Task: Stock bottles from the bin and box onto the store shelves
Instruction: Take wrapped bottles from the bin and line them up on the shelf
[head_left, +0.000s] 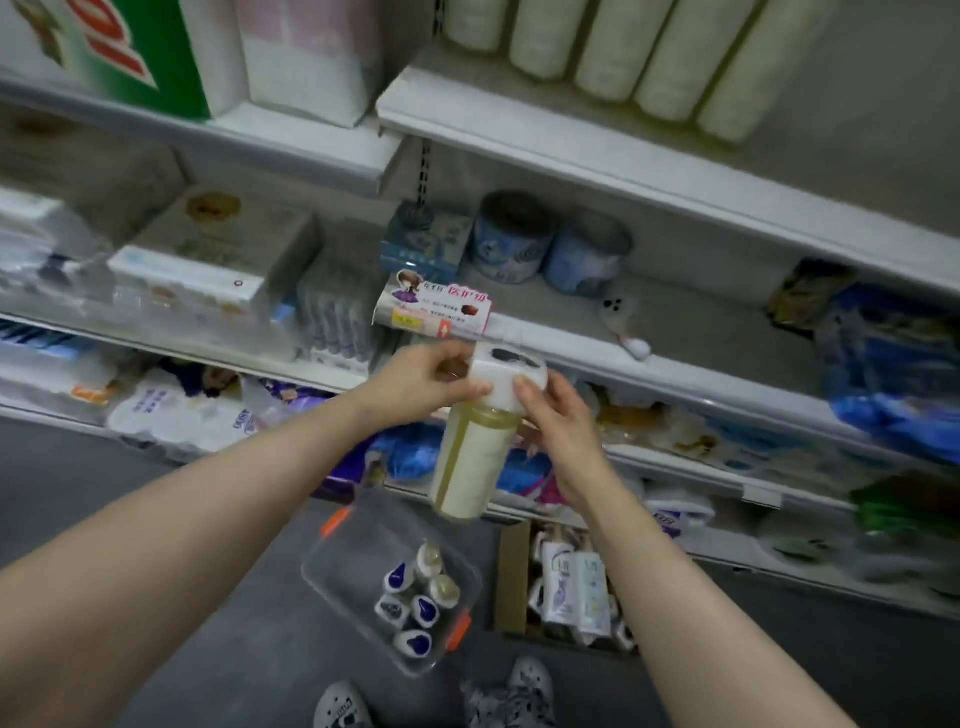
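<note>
A cream bottle (470, 462) with a wide white cap hangs upright in front of the shelves, above the floor. My left hand (421, 382) grips the cap from the left, fingers curled round it. From the right, my right hand (558, 421) holds the cap and neck, thumb on the cap. Below, a clear plastic bin (348, 561) with orange latches holds several small bottles (415, 603) with blue and cream tops. Right of it stands a cardboard box (511, 577) full of white bottles (571, 587).
A white shelf (685, 332) just behind the bottle carries blue tins at its back left, a small white toy, a pink price tag on its edge and blue bags at the right. Lower shelves are packed with wrapped goods. My shoes (524, 691) stand on the grey floor.
</note>
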